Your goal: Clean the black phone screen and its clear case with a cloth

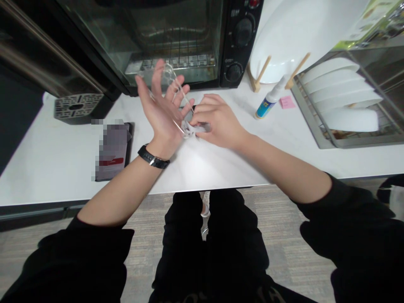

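Observation:
My left hand (164, 107) is raised above the counter, palm up with its fingers spread. Thin, clear plastic lies over its palm and loops past the fingertips; it looks like a disposable glove (188, 128), bunched near the wrist. Fingers of my right hand (217, 120) pinch that bunched part beside the left palm. How far the see-through film covers the left fingers is hard to make out. A black watch strap (153, 156) circles my left wrist.
A black toaster oven (232, 42) stands behind my hands. Left lie a phone (113, 151) and a machine's drip tray (77, 107). To the right are a spray bottle (268, 103), a pink note (287, 102), a large white plate (293, 38) on a wooden stand, and a dish rack (325, 143).

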Demonstrator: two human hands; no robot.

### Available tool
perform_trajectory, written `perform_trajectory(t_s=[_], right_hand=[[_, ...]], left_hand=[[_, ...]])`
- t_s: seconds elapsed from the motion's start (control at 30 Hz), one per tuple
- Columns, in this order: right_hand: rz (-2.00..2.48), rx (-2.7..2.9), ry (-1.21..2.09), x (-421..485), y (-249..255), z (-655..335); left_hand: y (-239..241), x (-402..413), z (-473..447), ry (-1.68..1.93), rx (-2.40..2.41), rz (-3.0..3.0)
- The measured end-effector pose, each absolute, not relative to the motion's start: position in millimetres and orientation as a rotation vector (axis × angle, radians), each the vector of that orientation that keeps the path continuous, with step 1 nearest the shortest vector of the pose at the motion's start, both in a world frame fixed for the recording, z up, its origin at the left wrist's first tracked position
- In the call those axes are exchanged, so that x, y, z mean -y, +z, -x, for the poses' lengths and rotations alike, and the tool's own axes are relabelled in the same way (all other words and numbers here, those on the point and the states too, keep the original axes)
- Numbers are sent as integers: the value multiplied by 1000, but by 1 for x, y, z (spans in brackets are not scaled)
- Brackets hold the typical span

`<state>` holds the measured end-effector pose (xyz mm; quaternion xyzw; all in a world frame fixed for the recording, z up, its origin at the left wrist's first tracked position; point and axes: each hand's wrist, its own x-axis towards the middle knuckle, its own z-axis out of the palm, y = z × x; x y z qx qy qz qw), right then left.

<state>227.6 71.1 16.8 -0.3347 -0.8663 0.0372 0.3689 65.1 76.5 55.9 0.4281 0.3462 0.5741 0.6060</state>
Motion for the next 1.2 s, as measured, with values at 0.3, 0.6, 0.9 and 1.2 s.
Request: perform_trajectory(t_s=[0.3,0.6,0.9,1.2], right_hand=[[1279,2050,-61,-69,18,-228],[1392,1877,-160,-70,26,-235],[1204,1875,-68,-75,25,-238],[696,2145,141,-71,18,-224]], left_hand=[[48,-85,-68,1280,-578,-930],[41,-80,-88,900,-650,-837],[38,-80,-88,688,-699,-783],[51,-83,-80,1088,-640,-768]])
